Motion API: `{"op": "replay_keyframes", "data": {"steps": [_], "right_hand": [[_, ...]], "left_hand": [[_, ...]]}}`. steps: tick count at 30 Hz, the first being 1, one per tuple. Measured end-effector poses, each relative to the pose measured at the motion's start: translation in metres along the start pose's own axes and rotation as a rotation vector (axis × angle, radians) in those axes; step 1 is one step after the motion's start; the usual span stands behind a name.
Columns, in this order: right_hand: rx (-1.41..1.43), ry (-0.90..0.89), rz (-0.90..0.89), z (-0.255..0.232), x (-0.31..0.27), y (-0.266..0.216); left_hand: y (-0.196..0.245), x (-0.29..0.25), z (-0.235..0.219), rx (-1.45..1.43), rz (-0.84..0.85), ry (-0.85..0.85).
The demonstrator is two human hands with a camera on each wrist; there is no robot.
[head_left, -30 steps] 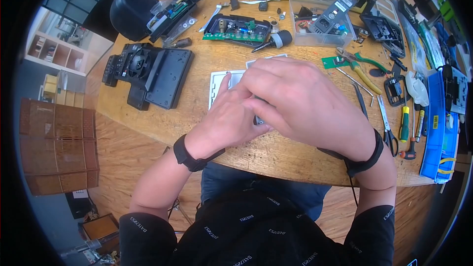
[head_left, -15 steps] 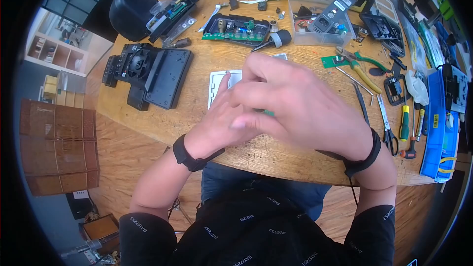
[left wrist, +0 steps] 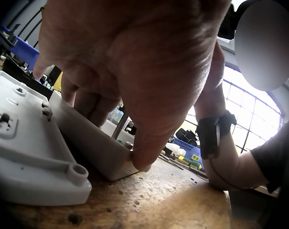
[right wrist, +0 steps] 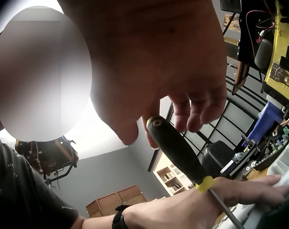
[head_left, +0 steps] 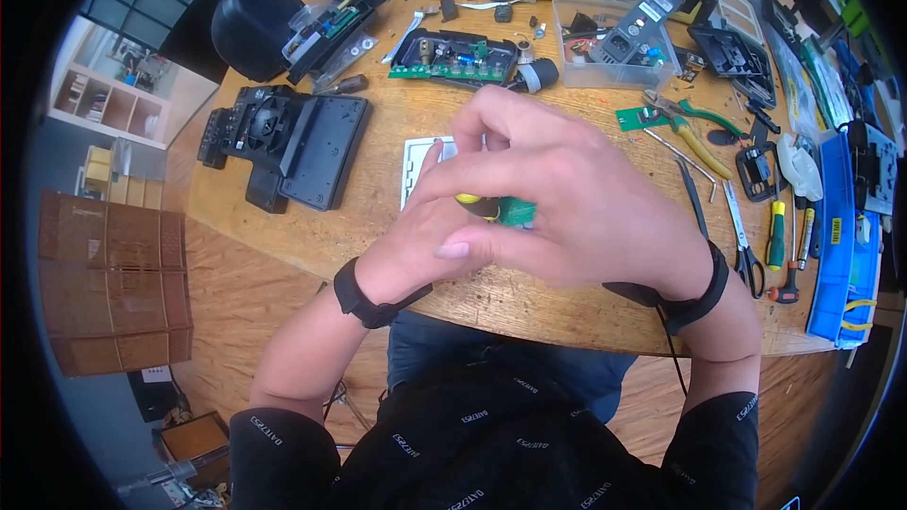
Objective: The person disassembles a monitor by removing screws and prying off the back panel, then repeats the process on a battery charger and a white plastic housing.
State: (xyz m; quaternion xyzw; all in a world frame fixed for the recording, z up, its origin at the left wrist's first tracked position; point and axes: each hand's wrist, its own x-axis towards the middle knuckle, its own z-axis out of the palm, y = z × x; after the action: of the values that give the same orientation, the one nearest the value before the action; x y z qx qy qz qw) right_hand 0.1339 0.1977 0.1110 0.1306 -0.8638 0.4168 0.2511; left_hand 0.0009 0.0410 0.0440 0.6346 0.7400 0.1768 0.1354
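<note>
A white plastic casing lies under the hands; the left wrist view shows its wall between the thumb and fingers of the left hand, which grips it. Beside it is another white plastic part with round posts. A screwdriver with a black and yellow handle stands tilted, its shaft pointing down into the casing; its tip is hidden. Over the handle hovers the right hand, thumb and fingers apart, the index finger close behind the handle. Part of a green board shows between the hands.
Beyond the hands are an open black device with a green board and a clear bin. Pliers, scissors and screwdrivers lie on the right. A black device sits on the left.
The right hand's thumb and fingers have spread apart from their closer pose, and the screwdriver's yellow end and the green board now show between them. The left hand has stayed nearly in place.
</note>
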Motion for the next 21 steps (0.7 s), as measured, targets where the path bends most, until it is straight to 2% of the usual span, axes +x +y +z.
{"op": "replay_keyframes", "data": {"steps": [1, 2, 4, 5, 8, 10, 11, 13, 15, 17, 19, 21], "right_hand": [[-0.008, -0.016, 0.019, -0.001, 0.0, 0.002], [-0.016, -0.033, 0.037, -0.001, 0.0, 0.004], [0.007, 0.012, 0.017, 0.004, 0.002, 0.007], [0.031, 0.057, -0.003, 0.006, 0.003, 0.008], [-0.033, 0.036, -0.039, 0.004, 0.003, 0.01], [-0.015, 0.076, -0.051, 0.005, 0.002, 0.008], [0.003, 0.115, -0.061, 0.005, 0.002, 0.007], [-0.016, 0.085, -0.053, 0.001, 0.001, 0.009], [-0.033, 0.054, -0.043, 0.002, 0.002, 0.01], [-0.044, 0.128, -0.065, 0.006, 0.004, 0.011], [-0.051, 0.127, -0.062, 0.006, 0.003, 0.01], [-0.058, 0.127, -0.058, 0.005, 0.002, 0.008]], "left_hand": [[-0.002, -0.002, -0.001, 0.232, -0.05, -0.167], [-0.001, 0.001, 0.0, 0.233, -0.05, -0.167], [0.002, 0.009, 0.0, -0.126, 0.047, 0.119], [0.002, 0.008, -0.001, -0.125, 0.047, 0.119], [0.0, 0.007, -0.003, -0.147, -0.012, 0.029], [-0.001, 0.01, -0.002, -0.242, 0.187, 0.283], [-0.001, 0.007, -0.001, -0.24, 0.189, 0.283], [0.0, 0.001, 0.001, 0.051, 0.072, 0.076], [0.001, 0.006, -0.001, -0.001, 0.056, 0.069], [0.004, 0.01, -0.005, -0.054, 0.04, 0.062], [0.009, 0.013, -0.01, -0.104, 0.125, 0.141], [0.006, 0.01, -0.002, -0.135, 0.121, 0.194]]}}
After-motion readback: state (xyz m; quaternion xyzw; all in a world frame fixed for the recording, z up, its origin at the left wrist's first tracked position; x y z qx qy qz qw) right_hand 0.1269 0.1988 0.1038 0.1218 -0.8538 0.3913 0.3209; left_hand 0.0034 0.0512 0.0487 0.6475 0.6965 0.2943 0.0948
